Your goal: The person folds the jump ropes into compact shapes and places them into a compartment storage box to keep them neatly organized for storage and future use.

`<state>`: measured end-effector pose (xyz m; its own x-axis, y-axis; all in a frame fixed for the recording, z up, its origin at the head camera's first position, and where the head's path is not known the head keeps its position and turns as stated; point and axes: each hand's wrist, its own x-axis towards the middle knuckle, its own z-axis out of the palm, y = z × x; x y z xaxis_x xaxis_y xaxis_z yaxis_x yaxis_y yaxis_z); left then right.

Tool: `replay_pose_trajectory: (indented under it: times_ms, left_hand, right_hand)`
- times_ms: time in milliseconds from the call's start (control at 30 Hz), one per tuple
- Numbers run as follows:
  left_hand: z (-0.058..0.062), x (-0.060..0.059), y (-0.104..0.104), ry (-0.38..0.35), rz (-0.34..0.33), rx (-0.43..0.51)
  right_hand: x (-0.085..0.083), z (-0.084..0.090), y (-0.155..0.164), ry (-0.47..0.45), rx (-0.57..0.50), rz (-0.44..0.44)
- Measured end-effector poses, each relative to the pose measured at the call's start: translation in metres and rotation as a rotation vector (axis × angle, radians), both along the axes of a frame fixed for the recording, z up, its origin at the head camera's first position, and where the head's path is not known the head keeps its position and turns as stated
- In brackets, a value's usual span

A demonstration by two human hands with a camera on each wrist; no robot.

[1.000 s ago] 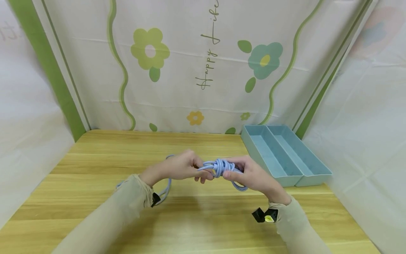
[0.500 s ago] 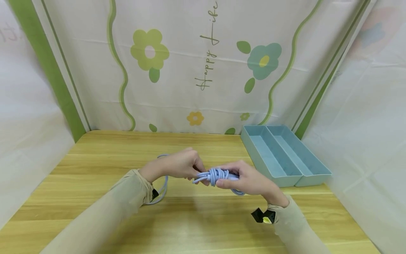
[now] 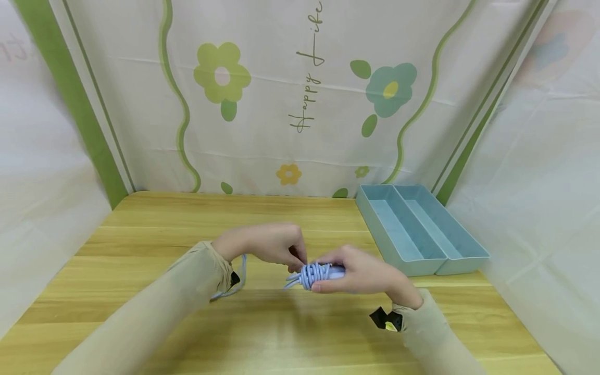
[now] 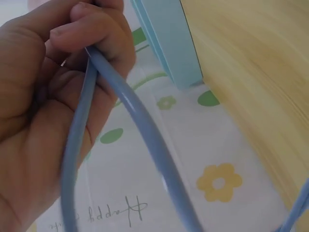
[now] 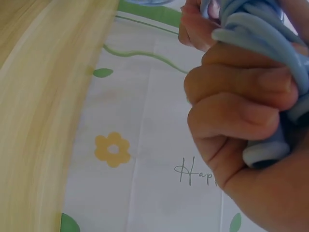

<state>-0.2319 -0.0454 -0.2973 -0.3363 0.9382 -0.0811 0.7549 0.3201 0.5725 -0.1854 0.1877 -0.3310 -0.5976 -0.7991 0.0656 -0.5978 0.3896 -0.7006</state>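
Bundle (image 3: pixel 315 275): pale blue cord wound in snug turns, held up a little below the middle of the head frame, between both hands.
Long axis: roughly left to right across the frame, left end slightly lower; the turns wrap crosswise over it.
Right hand (image 3: pixel 365 271): clamped round the bundle's right part, thumb along the lower edge; the right wrist view shows fingers curled beneath.
Left hand (image 3: pixel 269 245): reaching down over the bundle's left end from its upper left, fingers bent and pinching the loose cord (image 4: pixel 157 145), whose two strands emerge under them. Whether the fingertips touch the turns, I cannot tell.
Windings between hands: the right hand is nearer, carrying the bundle; the left fingers meet only its left end, where short loops stick out.
Slack: a smooth, round, bendy-looking strand curves beside the left wrist, left of centre, partly behind the sleeve (image 3: pixel 154 307).
Handle end (image 5: pixel 265 153): smooth, rounded cylinder with a dark end, showing below the right fingers at the right wrist frame's right.
Trays (image 3: pixel 424 259): two long, blue-green, plastic-looking boxes side by side, right of the frame.
Tabletop (image 3: pixel 300 333): pale wood grain across the lower half.
Backdrop (image 3: pixel 262 130): creased white cloth, printed flowers, upper half.
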Motion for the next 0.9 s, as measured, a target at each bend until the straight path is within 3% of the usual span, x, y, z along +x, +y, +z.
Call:
replay_pose_trajectory:
  times_ms: [267, 500, 700, 900]
  left_hand:
    - [0.007, 0.003, 0.01, 0.117, 0.066, 0.008]
    - [0.008, 0.008, 0.015, 0.173, 0.143, 0.034]
    - [0.008, 0.013, 0.019, 0.215, 0.232, 0.096]
    - [0.01, 0.015, 0.02, 0.226, 0.276, 0.136]
  right_hand:
    - [0.002, -0.001, -0.003, 0.134, 0.102, -0.165]
    - [0.003, -0.002, -0.005, 0.245, 0.142, -0.26]
    - [0.003, -0.003, -0.007, 0.287, 0.142, -0.328]
    - [0.003, -0.003, -0.008, 0.309, 0.143, -0.385]
